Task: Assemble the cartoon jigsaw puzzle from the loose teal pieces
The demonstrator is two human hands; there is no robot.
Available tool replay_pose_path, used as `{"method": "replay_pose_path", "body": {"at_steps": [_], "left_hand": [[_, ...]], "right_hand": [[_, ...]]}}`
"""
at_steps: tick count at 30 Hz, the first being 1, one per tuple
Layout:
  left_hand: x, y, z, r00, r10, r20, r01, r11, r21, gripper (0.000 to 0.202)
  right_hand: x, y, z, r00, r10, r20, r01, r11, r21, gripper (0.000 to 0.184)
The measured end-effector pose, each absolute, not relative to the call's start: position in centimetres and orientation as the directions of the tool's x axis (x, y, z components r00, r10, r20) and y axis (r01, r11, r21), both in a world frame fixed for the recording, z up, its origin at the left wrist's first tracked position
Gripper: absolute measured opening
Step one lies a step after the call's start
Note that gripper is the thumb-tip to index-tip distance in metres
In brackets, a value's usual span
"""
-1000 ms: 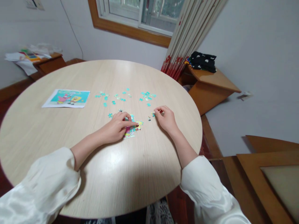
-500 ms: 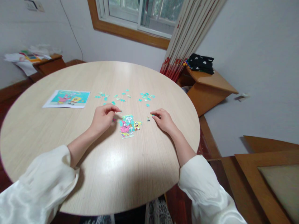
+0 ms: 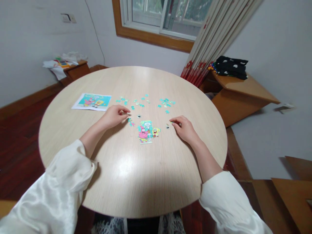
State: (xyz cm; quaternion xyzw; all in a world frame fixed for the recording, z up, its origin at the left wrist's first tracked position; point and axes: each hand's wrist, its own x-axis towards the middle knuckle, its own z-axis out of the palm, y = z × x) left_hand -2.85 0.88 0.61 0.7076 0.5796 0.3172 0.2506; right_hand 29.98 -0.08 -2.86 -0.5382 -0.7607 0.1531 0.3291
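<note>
A partly joined cartoon jigsaw (image 3: 147, 131) lies in the middle of the round wooden table (image 3: 126, 175). My left hand (image 3: 113, 116) rests to its left with fingertips pinched together near a small loose piece (image 3: 131, 122); what it pinches is too small to name. My right hand (image 3: 184, 127) sits to the right of the jigsaw, fingers curled, its fingertips at a tiny piece (image 3: 171, 122). Several loose turquoise pieces (image 3: 165, 103) are scattered beyond both hands.
A printed reference picture (image 3: 92, 101) lies at the table's far left. A wooden side table with a black dotted cloth (image 3: 231, 66) stands to the right beside a striped curtain (image 3: 214, 39). Another low stand holds papers (image 3: 62, 63) at the back left.
My left hand has lifted off the joined jigsaw and drawn back to the left, uncovering it. The right hand has hardly moved. The camera has shifted, so everything sits further right.
</note>
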Motion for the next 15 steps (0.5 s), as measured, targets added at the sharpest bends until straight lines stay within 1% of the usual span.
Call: {"method": "replay_pose_path", "body": {"at_steps": [1,3,6,15], "left_hand": [[-2.92,0.77,0.61,0.203,0.969,0.142,0.676,-0.244,0.695,0.020],[-2.97,0.63,0.65,0.294,0.947,0.130,0.707,-0.307,0.637,0.022],[-2.93,0.56,0.74,0.337,0.933,0.129,0.748,-0.348,0.565,0.019],[-2.75,0.48,0.84,0.355,0.930,0.091,0.751,-0.342,0.565,0.017]], "right_hand": [[30.00,-0.07,-2.89,-0.203,0.920,0.336,0.718,0.373,-0.587,0.016],[30.01,-0.04,-2.94,-0.201,0.920,0.336,0.717,0.372,-0.589,0.017],[29.98,-0.02,-2.94,-0.201,0.923,0.329,0.716,0.368,-0.594,0.017],[29.96,-0.09,-2.78,-0.200,0.925,0.324,0.712,0.364,-0.600,0.015]]}}
